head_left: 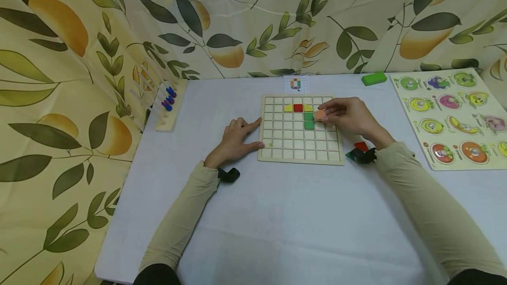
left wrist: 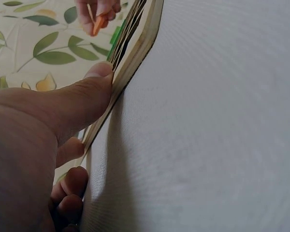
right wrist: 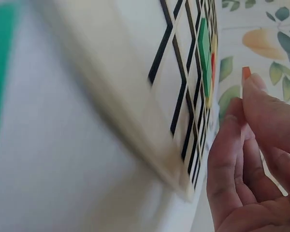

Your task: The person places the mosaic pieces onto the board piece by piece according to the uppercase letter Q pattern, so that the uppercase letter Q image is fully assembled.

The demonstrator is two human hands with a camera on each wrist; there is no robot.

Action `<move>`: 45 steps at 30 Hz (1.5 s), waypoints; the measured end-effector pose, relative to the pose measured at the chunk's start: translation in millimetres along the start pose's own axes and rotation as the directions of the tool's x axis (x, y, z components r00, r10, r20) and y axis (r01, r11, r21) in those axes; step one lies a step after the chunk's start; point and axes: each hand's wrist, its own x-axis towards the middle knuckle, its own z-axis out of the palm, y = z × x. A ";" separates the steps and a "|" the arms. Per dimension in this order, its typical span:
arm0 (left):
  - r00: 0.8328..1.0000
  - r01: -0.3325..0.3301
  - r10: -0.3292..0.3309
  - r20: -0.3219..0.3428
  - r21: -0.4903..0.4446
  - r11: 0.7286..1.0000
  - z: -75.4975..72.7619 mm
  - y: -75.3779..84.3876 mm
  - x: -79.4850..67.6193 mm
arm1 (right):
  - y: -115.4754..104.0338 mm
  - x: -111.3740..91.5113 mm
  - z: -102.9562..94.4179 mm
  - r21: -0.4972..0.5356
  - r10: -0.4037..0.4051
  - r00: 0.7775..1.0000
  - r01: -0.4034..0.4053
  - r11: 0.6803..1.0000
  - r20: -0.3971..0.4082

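A wooden grid board [head_left: 283,144] lies on the table, with a yellow tile [head_left: 288,108], a red tile [head_left: 298,107], another yellow tile [head_left: 307,107] and two green tiles [head_left: 309,120] in its upper cells. My right hand [head_left: 350,118] pinches an orange square tile [head_left: 319,115] between thumb and fingers, over the board's right side. In the right wrist view that orange tile [right wrist: 246,73] appears edge-on at the fingertips, off the board's surface. At the board's left edge, my left hand [head_left: 234,140] touches with extended thumb and index finger; its thumb [left wrist: 89,94] rests against the wooden side.
Behind the board lies a small pattern card [head_left: 295,84]. A red piece [head_left: 361,146] and a green piece [head_left: 349,156] lie beneath the right wrist. A green block [head_left: 374,78] and a fruit puzzle board [head_left: 428,144] are at right; a peg stand [head_left: 170,115] with beads is at left.
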 end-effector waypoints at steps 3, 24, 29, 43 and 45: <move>1.000 -0.018 0.018 -0.009 0.010 1.000 0.5 -1.1 -0.4 | -3.3 5.8 6.9 0.024 -0.007 1.000 0.007 1.000 0.004; 1.000 -0.017 0.017 -0.012 -0.005 1.000 0.9 -3.0 0.8 | -25.3 32.2 38.9 -0.012 -0.117 0.993 0.117 0.993 0.013; 1.000 -0.004 0.004 -0.001 -0.011 1.000 2.1 -3.5 2.0 | -29.0 37.2 44.3 -0.028 -0.155 0.988 0.155 0.987 0.008; 1.000 0.001 -0.001 0.006 0.006 1.000 2.5 -3.7 2.6 | -35.5 46.0 54.1 -0.047 -0.100 0.995 0.100 0.994 0.008; 1.000 0.002 -0.002 0.006 0.004 1.000 2.4 -3.7 2.6 | -36.3 46.6 54.1 -0.046 -0.100 0.995 0.101 0.994 0.018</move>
